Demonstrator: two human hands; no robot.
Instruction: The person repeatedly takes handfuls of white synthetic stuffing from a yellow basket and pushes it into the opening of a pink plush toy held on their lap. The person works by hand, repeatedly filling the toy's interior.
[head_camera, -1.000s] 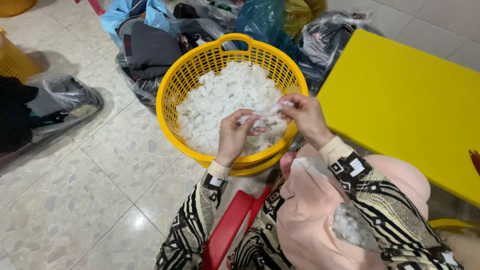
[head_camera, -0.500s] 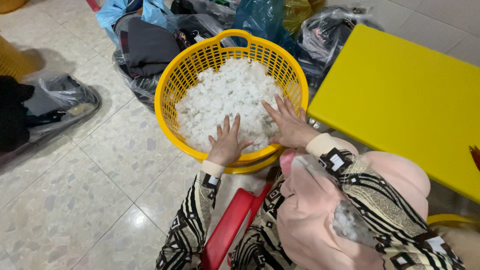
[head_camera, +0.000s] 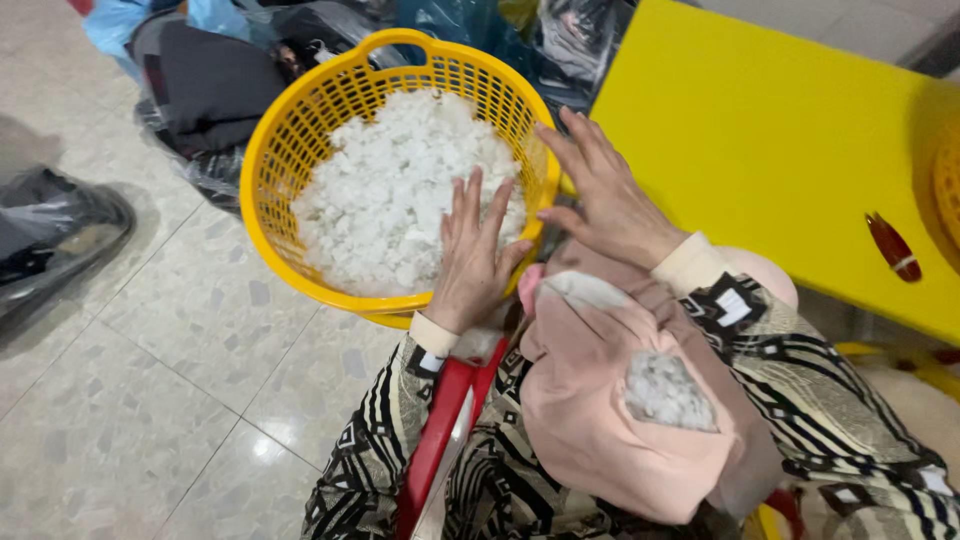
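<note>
Speckled tile floor (head_camera: 150, 400), yellow table (head_camera: 760, 150); both hands' fingers released, spread over yellow basket (head_camera: 290, 150).

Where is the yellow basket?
In the head view, the yellow basket sits on the floor at upper left, full of white bits, left of the yellow table.

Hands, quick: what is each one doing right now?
Left hand: open, fingers spread, flat on the white bits in the yellow basket.
Right hand: open, holding nothing, at the basket's rim.

scraps (head_camera: 400, 200) in basket (head_camera: 290, 140), table (head_camera: 760, 140) right
</note>
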